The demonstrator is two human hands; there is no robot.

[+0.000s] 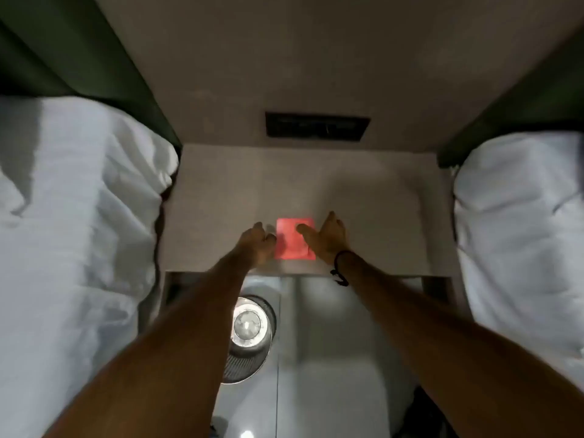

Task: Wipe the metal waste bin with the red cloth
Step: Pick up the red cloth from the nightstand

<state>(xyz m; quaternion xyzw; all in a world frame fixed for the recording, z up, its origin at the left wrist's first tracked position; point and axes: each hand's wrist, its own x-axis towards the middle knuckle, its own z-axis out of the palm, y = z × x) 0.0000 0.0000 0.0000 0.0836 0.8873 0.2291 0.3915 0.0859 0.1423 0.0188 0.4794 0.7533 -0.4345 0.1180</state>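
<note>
A folded red cloth point(295, 239) lies flat on the grey bedside table point(379, 216), near its front edge. My left hand point(259, 243) rests at the cloth's left edge with its fingers curled loosely, holding nothing. My right hand point(325, 240) is at the cloth's right edge, fingers spread, the thumb lying on the cloth. The metal waste bin point(248, 336) stands on the floor below the table's front edge, under my left forearm, which hides part of it. Its shiny round top and perforated side show.
White bedding point(72, 232) fills the left side and more white bedding point(521, 232) the right, with dark green headboards behind. A dark wall panel point(317, 125) sits above the table. Pale glossy floor tiles point(331, 358) lie between the beds.
</note>
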